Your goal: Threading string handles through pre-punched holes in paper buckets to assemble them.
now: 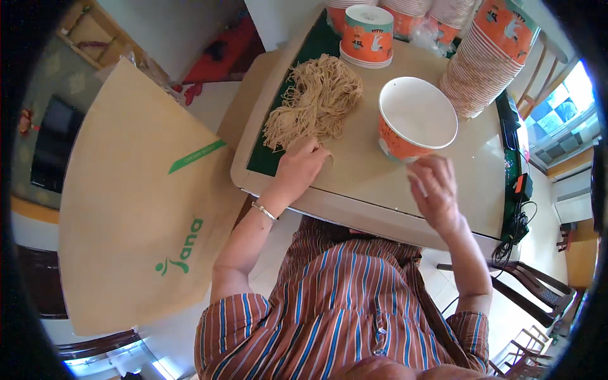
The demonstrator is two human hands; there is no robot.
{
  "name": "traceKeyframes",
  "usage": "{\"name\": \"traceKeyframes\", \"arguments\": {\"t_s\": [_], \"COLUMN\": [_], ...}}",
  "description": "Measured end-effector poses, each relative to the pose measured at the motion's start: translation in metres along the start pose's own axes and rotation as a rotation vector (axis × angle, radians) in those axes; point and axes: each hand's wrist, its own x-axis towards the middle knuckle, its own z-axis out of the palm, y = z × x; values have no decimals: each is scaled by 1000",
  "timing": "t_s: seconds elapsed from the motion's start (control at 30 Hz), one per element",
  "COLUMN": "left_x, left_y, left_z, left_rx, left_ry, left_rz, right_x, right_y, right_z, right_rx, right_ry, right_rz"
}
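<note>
A tangled heap of tan cord (316, 98) lies on the left part of the table. At its near end, my left hand (303, 166) is closed, its fingers bent down on the strands. A large round paper tub (405, 144), orange outside and white inside, stands right of the heap with its mouth facing up. Just below the tub's near rim is my right hand (436, 190), apart from the cord. Its fingers are curled and pressed together, slightly blurred. Whatever may be between its fingertips is too small to make out.
Behind the cord a smaller orange tub (367, 39) stands upside down. A tall leaning stack of nested tubs (484, 63) is at the back right, with more stacks behind. A big cardboard box (139, 196) flanks the table's left. Black cables (522, 221) hang at the right edge.
</note>
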Motion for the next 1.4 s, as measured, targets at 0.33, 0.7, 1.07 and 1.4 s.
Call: {"name": "traceKeyframes", "arguments": {"t_s": [0.33,0.7,1.07,1.4], "left_x": [7,12,37,1], "left_y": [-16,-32,-22,18], "left_z": [-6,1,26,-1], "left_rx": [171,111,181,48], "left_ry": [34,54,107,81], "left_rz": [37,66,31,52], "right_x": [-29,-16,-8,-16], "right_y": [-26,-30,-38,-36], "right_z": [42,51,63,62], "right_rx": [183,299,334,370], "right_ry": [-174,-215,-233,-200], "right_rz": [64,84,80,128]}}
